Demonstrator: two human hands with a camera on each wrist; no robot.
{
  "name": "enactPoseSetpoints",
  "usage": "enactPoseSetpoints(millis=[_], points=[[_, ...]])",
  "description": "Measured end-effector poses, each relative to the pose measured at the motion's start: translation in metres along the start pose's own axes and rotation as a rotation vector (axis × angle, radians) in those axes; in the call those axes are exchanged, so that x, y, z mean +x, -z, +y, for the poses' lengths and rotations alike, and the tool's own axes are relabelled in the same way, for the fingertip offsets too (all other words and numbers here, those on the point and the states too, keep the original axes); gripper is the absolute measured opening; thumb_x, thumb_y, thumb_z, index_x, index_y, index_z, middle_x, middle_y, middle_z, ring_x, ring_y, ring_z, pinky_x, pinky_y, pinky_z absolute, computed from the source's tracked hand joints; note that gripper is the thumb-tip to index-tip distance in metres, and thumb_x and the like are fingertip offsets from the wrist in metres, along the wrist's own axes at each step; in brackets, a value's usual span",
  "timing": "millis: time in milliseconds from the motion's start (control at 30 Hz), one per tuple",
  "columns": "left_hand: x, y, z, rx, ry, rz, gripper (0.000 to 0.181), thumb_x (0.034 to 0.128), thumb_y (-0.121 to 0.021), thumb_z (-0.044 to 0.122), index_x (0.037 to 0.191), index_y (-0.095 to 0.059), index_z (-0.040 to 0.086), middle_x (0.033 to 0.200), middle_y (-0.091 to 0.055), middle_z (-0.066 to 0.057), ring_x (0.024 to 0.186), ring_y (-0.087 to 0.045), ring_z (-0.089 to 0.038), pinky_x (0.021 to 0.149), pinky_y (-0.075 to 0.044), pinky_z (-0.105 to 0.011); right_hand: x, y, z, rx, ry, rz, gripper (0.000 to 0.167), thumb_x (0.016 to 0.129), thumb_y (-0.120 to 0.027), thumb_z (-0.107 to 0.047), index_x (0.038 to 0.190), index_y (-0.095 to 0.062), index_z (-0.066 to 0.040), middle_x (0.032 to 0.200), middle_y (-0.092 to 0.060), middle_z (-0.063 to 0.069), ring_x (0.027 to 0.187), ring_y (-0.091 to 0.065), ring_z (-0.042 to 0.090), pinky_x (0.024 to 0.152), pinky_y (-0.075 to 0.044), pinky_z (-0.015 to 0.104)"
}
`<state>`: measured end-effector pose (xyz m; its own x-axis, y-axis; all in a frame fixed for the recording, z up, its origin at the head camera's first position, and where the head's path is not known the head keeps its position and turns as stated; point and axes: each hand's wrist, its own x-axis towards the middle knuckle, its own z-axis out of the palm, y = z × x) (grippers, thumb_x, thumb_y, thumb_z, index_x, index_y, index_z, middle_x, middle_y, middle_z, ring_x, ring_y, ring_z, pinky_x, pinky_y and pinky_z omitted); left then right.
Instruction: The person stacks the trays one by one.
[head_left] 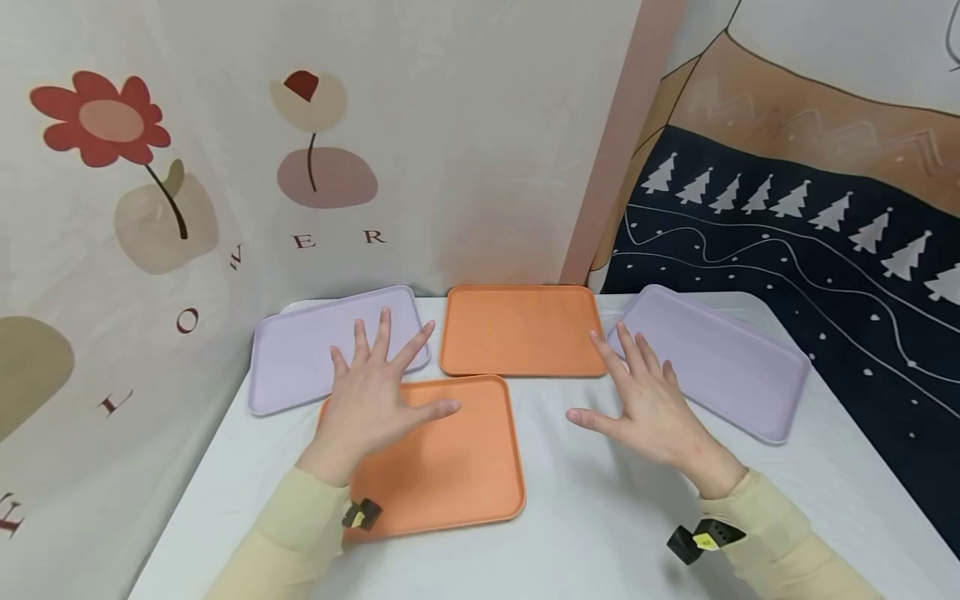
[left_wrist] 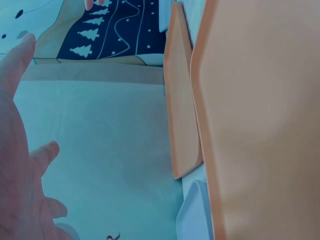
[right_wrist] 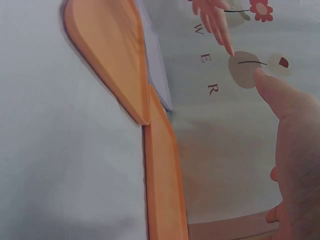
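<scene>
My left hand hovers with spread fingers above the near orange tray and the left purple tray. Nothing is in its grasp. To the right, my right hand also has its fingers spread and holds nothing, over the white table beside the right purple tray. A second orange tray lies at the back middle, between the two purple ones. In the left wrist view, the near orange tray fills the right side, below the left hand. The right wrist view shows the right hand away from the trays.
A white cloth covers the table. Behind it hangs a pale curtain printed with flowers and letters. At the right is a dark cloth with tree prints. Black devices sit on both wrists.
</scene>
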<state>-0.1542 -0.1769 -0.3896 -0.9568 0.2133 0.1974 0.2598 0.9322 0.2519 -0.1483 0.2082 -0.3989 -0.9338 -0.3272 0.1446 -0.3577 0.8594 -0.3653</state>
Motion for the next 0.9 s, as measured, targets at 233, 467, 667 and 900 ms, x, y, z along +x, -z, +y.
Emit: enactPoseSetpoints(millis=[233,467,667,900], points=[[-0.007,0.006,-0.007,-0.021,0.021,-0.010,0.112,0.0746,-0.053,0.099,0.168,-0.020,0.046,0.175,0.005,-0.017,0.154,0.004,-0.057,0.110,-0.002,-0.089,-0.001,-0.001,-0.003,0.028,-0.011,-0.003,0.111,0.088,-0.067,-0.076,0.172,-0.013,-0.028,0.176,0.001,0.016,0.157,-0.006,0.052,0.107,-0.013,0.091],[-0.013,0.010,-0.014,-0.045,0.039,-0.011,0.111,0.0769,-0.057,0.095,0.169,-0.020,0.044,0.175,0.004,-0.019,0.154,0.003,-0.057,0.109,-0.003,-0.090,-0.002,-0.004,-0.007,0.064,-0.014,0.009,0.109,0.090,-0.068,-0.074,0.172,-0.017,-0.023,0.175,-0.005,0.020,0.156,-0.009,0.053,0.107,-0.018,0.090],[-0.018,0.012,-0.020,-0.069,0.052,-0.014,0.109,0.0794,-0.063,0.090,0.169,-0.021,0.043,0.174,0.002,-0.020,0.153,0.002,-0.059,0.109,-0.005,-0.090,-0.003,-0.005,-0.010,0.106,-0.018,0.007,0.110,0.090,-0.070,-0.072,0.172,-0.015,-0.022,0.176,-0.003,0.017,0.157,-0.008,0.052,0.109,-0.021,0.088],[-0.023,0.015,-0.027,-0.089,0.063,-0.010,0.107,0.0814,-0.064,0.087,0.169,-0.020,0.043,0.173,-0.001,-0.023,0.152,-0.002,-0.061,0.108,-0.007,-0.091,-0.004,-0.008,-0.012,0.156,-0.024,0.009,0.110,0.091,-0.071,-0.069,0.172,-0.014,-0.020,0.176,-0.002,0.016,0.157,-0.009,0.051,0.114,-0.021,0.083]])
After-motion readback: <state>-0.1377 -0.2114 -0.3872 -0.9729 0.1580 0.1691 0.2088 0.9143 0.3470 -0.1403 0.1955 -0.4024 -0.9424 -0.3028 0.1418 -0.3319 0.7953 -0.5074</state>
